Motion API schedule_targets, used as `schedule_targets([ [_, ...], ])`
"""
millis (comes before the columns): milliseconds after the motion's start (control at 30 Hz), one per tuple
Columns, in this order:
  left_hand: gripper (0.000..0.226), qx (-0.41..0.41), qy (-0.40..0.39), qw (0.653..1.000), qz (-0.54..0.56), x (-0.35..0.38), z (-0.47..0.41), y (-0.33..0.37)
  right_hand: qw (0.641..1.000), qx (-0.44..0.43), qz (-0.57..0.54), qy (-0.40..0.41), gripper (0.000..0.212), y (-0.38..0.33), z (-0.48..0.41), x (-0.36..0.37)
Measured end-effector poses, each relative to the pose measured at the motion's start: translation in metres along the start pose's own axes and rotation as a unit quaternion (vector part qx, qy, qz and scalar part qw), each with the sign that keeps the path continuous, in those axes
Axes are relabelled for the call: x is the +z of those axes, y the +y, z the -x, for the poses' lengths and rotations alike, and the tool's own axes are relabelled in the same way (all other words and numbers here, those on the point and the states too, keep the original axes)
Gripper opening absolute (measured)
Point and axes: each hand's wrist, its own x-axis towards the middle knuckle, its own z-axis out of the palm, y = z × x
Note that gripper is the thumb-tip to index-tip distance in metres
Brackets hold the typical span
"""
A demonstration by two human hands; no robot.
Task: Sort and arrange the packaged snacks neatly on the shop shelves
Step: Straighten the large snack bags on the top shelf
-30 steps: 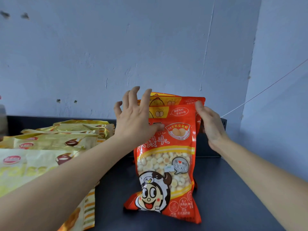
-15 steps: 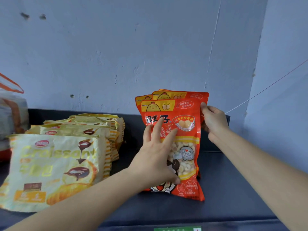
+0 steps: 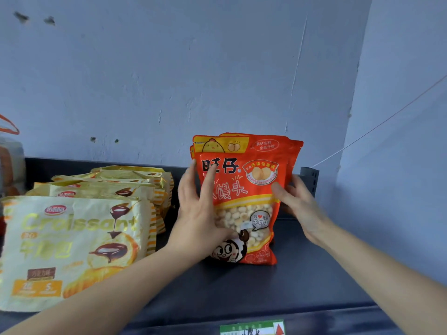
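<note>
The glossy red snack pouch (image 3: 244, 189), flat with a clear window, stands upright on the dark metal shelf (image 3: 302, 274). The left hand (image 3: 200, 213) presses it with straight fingers. The right hand (image 3: 300, 209) pinches its right edge. Crinkly yellow croissant packs (image 3: 72, 238) lie just beside.

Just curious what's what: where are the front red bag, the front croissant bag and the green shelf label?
front red bag (image 3: 244, 187): head view, printed upper front
front croissant bag (image 3: 72, 240): head view, front panel
green shelf label (image 3: 249, 329): head view, its middle
</note>
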Motion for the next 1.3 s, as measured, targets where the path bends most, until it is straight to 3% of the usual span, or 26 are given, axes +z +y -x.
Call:
schedule_targets([
  [67,0.149,-0.070,-0.025,0.996,0.049,0.000,-0.003,-0.003,0.998,0.027,0.052,-0.032,0.086,0.009,0.006,0.000],
  [167,0.154,-0.077,-0.055,0.988,0.119,0.005,-0.008,-0.005,0.993,0.047,0.079,-0.068,0.101,0.016,0.015,0.006],
  [300,0.149,-0.067,-0.034,0.984,0.164,0.009,-0.010,0.003,0.994,0.051,0.099,0.011,0.091,0.013,0.013,0.011],
  [367,0.146,-0.076,-0.024,0.978,0.193,0.010,-0.012,0.007,0.993,0.056,0.089,0.049,0.078,0.012,0.011,0.014],
  [433,0.143,-0.114,-0.027,0.963,0.241,0.010,-0.014,0.002,0.990,0.054,0.115,0.055,0.049,0.014,0.009,0.016],
  [500,0.129,-0.155,-0.052,0.939,0.302,0.010,-0.016,-0.004,0.987,0.059,0.137,0.060,0.034,0.013,0.007,0.018],
  [600,0.094,-0.193,-0.083,0.912,0.351,0.016,-0.020,-0.004,0.974,0.082,0.197,0.080,0.034,0.006,-0.001,0.021],
  [700,0.080,-0.208,-0.062,0.906,0.364,0.023,-0.023,0.000,0.959,0.102,0.247,0.095,0.036,-0.001,-0.008,0.025],
  [867,0.079,-0.223,-0.066,0.898,0.375,0.019,-0.026,-0.002,0.960,0.140,0.228,0.086,0.040,-0.002,-0.018,0.027],
  [967,0.094,-0.199,-0.044,0.912,0.357,0.017,-0.027,-0.003,0.965,0.161,0.192,0.080,0.043,0.000,-0.015,0.028],
  [1033,0.095,-0.192,-0.023,0.903,0.384,0.015,-0.028,-0.004,0.962,0.130,0.211,0.118,0.043,0.003,-0.010,0.031],
  [1133,0.093,-0.198,-0.012,0.884,0.424,0.010,-0.038,-0.002,0.942,0.011,0.243,0.232,0.048,0.000,-0.005,0.035],
  [1200,0.086,-0.211,-0.021,0.867,0.452,0.006,-0.046,0.001,0.944,-0.026,0.235,0.228,0.049,0.000,-0.008,0.038],
  [1300,0.079,-0.218,-0.043,0.853,0.472,0.003,-0.057,0.006,0.963,-0.012,0.198,0.180,0.050,0.005,-0.014,0.041],
])
